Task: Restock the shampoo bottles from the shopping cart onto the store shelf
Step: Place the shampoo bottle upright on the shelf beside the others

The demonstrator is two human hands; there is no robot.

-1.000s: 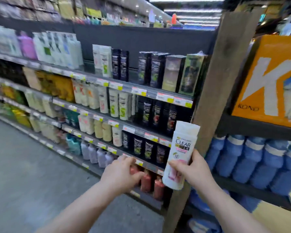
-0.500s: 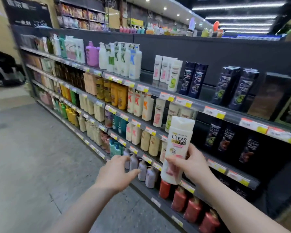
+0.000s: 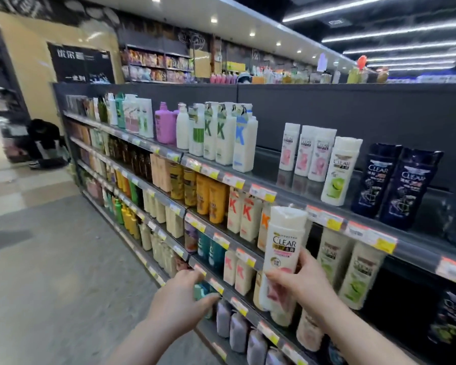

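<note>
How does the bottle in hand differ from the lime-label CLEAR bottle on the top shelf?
The held bottle has a pink lower label; the lime bottle has a green one. The held bottle is gripped by the right hand; the lime bottle stands on the top shelf. Both are white CLEAR bottles with white caps.

The white shampoo bottle (image 3: 282,256) looks like smooth, glossy plastic with a printed label. The shelf (image 3: 279,167) reads as dark, slightly reflective metal, its price tags (image 3: 262,193) paper. The floor (image 3: 50,259) appears matt grey.
</note>
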